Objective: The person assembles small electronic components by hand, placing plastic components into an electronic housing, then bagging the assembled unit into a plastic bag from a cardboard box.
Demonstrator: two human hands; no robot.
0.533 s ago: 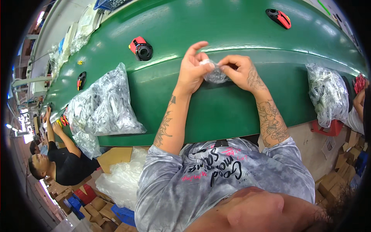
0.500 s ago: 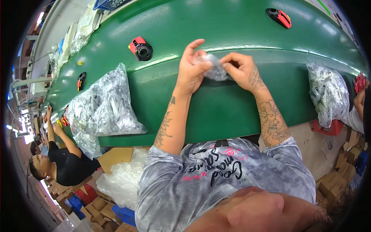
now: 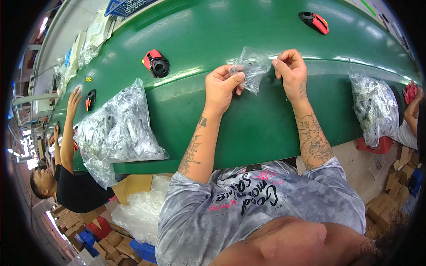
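Note:
A small clear plastic bag [image 3: 254,66] with darker, unclear contents hangs over the green work surface, pinched between the thumb and fingers of my left hand [image 3: 219,86]. Just right of the bag, my right hand [image 3: 293,73] is raised with thumb and index finger pressed together; whether they hold anything is too small to see. Further off to the left lies a red and black rounded part [image 3: 156,63] with a dark round opening. Another red and black part [image 3: 313,22], longer in shape, rests at the far right.
A large clear bag packed with small bagged items [image 3: 122,124] lies left of my arms; a similar bag [image 3: 376,106] is at the right. A small black and red part [image 3: 90,100] and yellow bits [image 3: 88,79] lie near a co-worker's outstretched hand [image 3: 73,103]. Cardboard boxes [image 3: 381,208] are below.
My right hand has moved right, away from my left. The plastic bag now stands spread open above my left fingers. A co-worker at the left has stretched an arm over the table.

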